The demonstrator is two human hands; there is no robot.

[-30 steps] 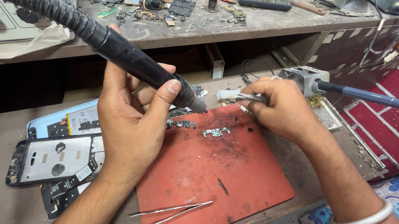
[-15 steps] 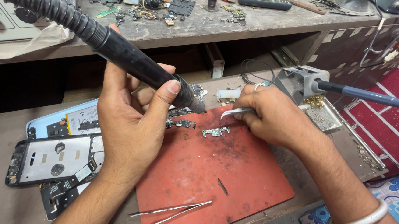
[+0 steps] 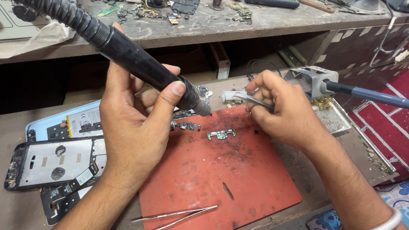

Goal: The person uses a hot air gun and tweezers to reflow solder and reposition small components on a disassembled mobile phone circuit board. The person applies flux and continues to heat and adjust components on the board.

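My left hand (image 3: 134, 124) grips a black hot-air wand (image 3: 140, 67) with a ribbed hose, its nozzle aimed down over the red work mat (image 3: 219, 178). My right hand (image 3: 281, 111) pinches metal tweezers (image 3: 244, 97) at the mat's far edge. A small green circuit strip (image 3: 221, 134) lies on the mat between both hands, untouched. Another small board piece (image 3: 187, 126) lies just under the nozzle tip.
A second pair of tweezers (image 3: 173, 218) rests at the mat's near edge. Opened phone frames and a battery (image 3: 52, 162) lie at the left. A soldering iron in its stand (image 3: 340, 88) sits at the right. The upper shelf (image 3: 249, 22) holds scattered parts.
My right hand dipped toward the mat with the tweezers half a second ago, then lifted back to the mat's far edge. The left hand and wand barely moved.
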